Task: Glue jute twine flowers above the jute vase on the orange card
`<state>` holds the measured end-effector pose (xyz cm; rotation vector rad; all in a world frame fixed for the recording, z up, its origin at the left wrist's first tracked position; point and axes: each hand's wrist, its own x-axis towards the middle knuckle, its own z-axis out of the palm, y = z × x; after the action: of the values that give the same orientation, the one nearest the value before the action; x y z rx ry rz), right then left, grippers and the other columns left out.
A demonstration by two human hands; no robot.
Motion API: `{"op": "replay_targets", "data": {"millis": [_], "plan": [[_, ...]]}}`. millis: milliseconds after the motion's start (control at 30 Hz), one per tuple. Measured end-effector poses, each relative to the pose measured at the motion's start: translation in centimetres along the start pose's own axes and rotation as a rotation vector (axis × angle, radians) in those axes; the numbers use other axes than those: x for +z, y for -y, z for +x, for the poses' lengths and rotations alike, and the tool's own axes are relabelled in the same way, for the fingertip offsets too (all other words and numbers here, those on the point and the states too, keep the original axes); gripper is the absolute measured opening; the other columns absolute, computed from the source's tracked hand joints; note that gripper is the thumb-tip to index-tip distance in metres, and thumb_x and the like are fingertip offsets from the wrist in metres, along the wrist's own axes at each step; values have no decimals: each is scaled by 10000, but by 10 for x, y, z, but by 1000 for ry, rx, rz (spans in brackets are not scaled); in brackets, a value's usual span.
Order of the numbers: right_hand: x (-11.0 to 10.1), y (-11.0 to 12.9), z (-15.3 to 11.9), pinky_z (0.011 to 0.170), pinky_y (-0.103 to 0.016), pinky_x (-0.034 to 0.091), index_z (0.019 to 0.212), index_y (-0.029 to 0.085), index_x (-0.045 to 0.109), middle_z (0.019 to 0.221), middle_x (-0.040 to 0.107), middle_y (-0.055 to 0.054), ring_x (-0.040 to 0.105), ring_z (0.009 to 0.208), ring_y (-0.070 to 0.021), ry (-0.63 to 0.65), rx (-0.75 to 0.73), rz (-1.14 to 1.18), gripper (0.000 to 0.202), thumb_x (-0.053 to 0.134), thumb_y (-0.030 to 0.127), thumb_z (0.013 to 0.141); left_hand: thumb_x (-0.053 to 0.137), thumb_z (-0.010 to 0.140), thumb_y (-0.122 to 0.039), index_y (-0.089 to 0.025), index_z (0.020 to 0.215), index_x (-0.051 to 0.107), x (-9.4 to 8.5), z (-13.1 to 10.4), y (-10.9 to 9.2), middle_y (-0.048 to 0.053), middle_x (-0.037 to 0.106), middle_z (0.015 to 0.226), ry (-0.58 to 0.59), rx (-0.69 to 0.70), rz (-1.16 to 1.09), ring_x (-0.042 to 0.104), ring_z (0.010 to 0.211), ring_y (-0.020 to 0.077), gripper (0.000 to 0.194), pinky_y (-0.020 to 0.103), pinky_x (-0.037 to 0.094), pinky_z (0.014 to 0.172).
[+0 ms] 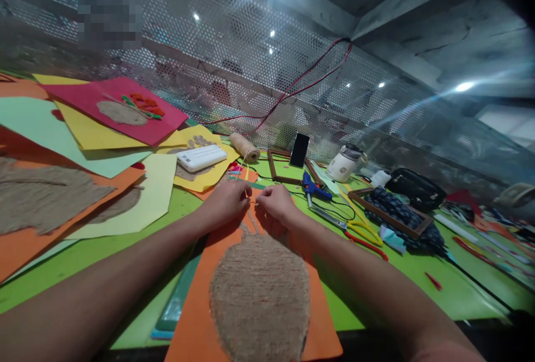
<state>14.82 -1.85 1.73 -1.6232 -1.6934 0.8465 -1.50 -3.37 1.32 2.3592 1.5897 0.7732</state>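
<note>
An orange sheet [192, 317] lies in front of me, bearing a rounded vase shape [261, 295] covered in rows of brown twine. Thin twine strands [251, 220] run up from the neck of the shape. Over the sheet's upper part are both my hands, close together but apart. My left hand [229, 200] has its fingers pinched at the strands' upper end. My right hand [276, 203] is also closed, thumb and forefinger together, just to the right. What either hand holds is too small to make out.
A twine roll [244, 147], white power bank [202, 157] and layered coloured sheets [125, 211] lie left and ahead. To the right are a blue glue gun [315, 186], scissors [363, 231], wooden frame [388, 211], phone [299, 150] and bottle [345, 162].
</note>
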Motion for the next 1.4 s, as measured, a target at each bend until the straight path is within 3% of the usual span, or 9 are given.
{"op": "replay_targets", "data": {"millis": [100, 267, 433, 700, 867, 1067, 1233, 1400], "plan": [[2, 0, 5, 439, -222, 360, 485, 176, 632, 438, 568, 8, 500, 402, -110, -11, 9, -48, 211, 664, 66, 662, 579, 820, -219, -171, 939, 746, -2, -1, -2, 105, 773, 967, 29, 6, -9, 667, 894, 251, 210, 325, 443, 739], [3, 0, 6, 447, -231, 337, 454, 175, 629, 456, 581, -9, 509, 444, -117, -36, 13, -55, 210, 675, 91, 642, 592, 825, -241, -161, 917, 766, -5, 0, -4, 95, 772, 903, 90, -37, -65, 669, 811, 231, 212, 308, 434, 695], [4, 1, 4, 440, -223, 320, 455, 172, 609, 439, 551, 5, 506, 447, -115, -52, 40, 30, 194, 648, 118, 637, 627, 798, -257, -168, 886, 744, 0, 0, -7, 92, 761, 861, 46, -46, -101, 657, 801, 242, 172, 314, 413, 690], [6, 7, -4, 416, -206, 290, 485, 157, 602, 448, 550, 18, 446, 420, -85, -80, 43, 202, 188, 630, 122, 668, 707, 735, -308, -186, 810, 716, 3, -1, -10, 73, 732, 736, -102, -243, -292, 644, 688, 231, 144, 315, 409, 651], [6, 10, -10, 441, -206, 333, 517, 153, 620, 469, 564, 19, 478, 450, -93, -97, 34, 273, 172, 626, 126, 686, 677, 722, -302, -188, 668, 714, 1, 0, -12, 79, 752, 704, -49, -310, -445, 672, 691, 235, 132, 310, 429, 645], [6, 9, -12, 412, -207, 312, 535, 146, 631, 463, 577, 23, 422, 383, -76, -76, 60, 341, 165, 643, 147, 700, 680, 696, -297, -183, 678, 686, 0, 1, -9, 62, 724, 646, -24, -421, -518, 655, 632, 218, 116, 291, 431, 592], [7, 10, -15, 436, -202, 385, 525, 138, 643, 459, 590, 5, 508, 421, -97, -55, 93, 435, 155, 645, 116, 678, 695, 685, -287, -198, 716, 612, -1, 1, -11, 16, 669, 615, -68, -412, -519, 588, 539, 171, 125, 278, 404, 542], [5, 15, -19, 397, -190, 351, 536, 134, 643, 490, 598, 6, 434, 392, -66, -63, 115, 541, 148, 636, 150, 683, 713, 649, -288, -191, 657, 609, -2, -1, -15, 15, 658, 624, -86, -371, -603, 586, 590, 171, 142, 279, 405, 553]]}}
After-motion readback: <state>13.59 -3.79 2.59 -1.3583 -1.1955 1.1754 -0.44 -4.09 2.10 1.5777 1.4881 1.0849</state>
